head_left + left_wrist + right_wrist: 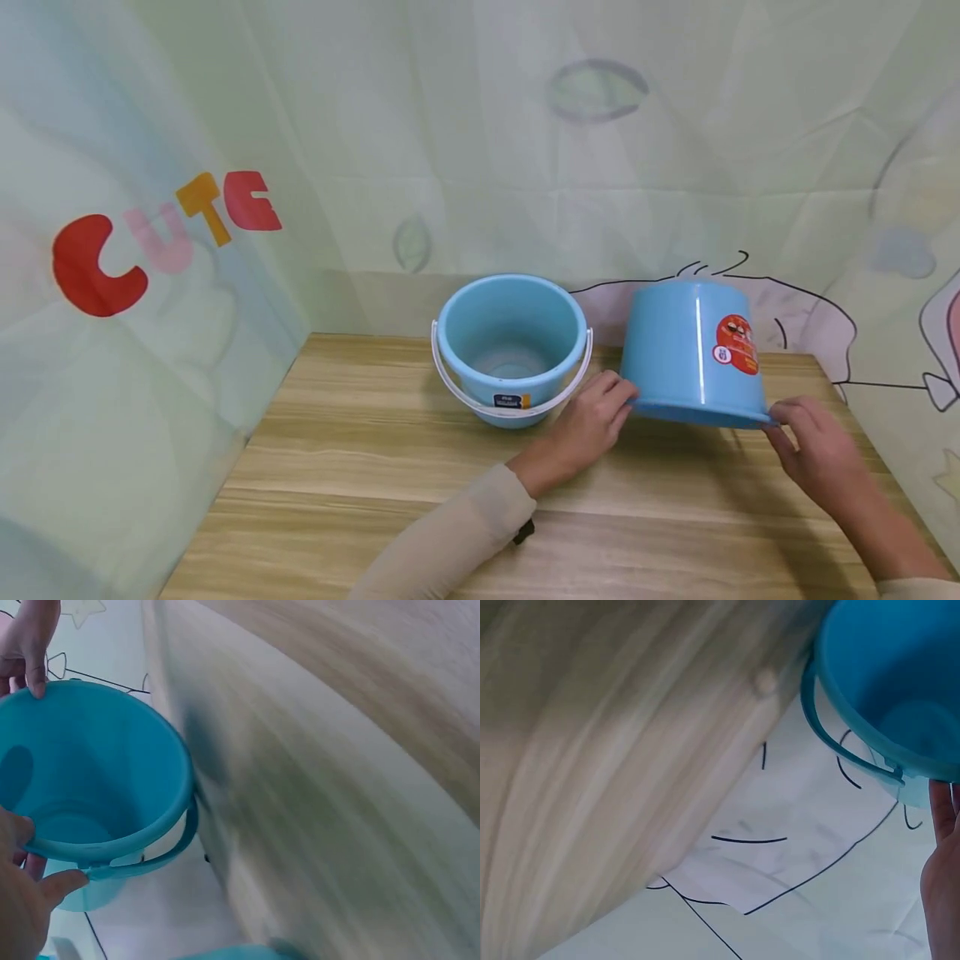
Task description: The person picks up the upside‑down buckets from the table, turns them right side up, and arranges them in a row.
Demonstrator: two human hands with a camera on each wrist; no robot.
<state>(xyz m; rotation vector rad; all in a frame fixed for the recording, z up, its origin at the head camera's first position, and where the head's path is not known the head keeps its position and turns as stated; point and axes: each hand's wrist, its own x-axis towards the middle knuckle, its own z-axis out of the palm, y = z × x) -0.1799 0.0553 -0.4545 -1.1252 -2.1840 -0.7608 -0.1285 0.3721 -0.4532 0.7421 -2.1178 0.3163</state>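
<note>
A blue bucket (675,350) with a red sticker is tipped upside down above the right part of the table, its mouth tilted toward me. My left hand (592,421) pinches the left side of its rim, thumb near the handle joint in the left wrist view. On the opposite side, my right hand (821,454) grips the rim between thumb and fingers. The left wrist view looks into the hollow of this bucket (97,765), where nothing is seen inside. Left of it, a second blue bucket (513,325) stands upright with its white handle (480,404) hanging in front.
The wooden table (360,483) runs back to a printed cloth (480,167) hanging behind it. More cloth with the letters CUTE (105,275) hangs at the left. The standing bucket is close beside my left hand.
</note>
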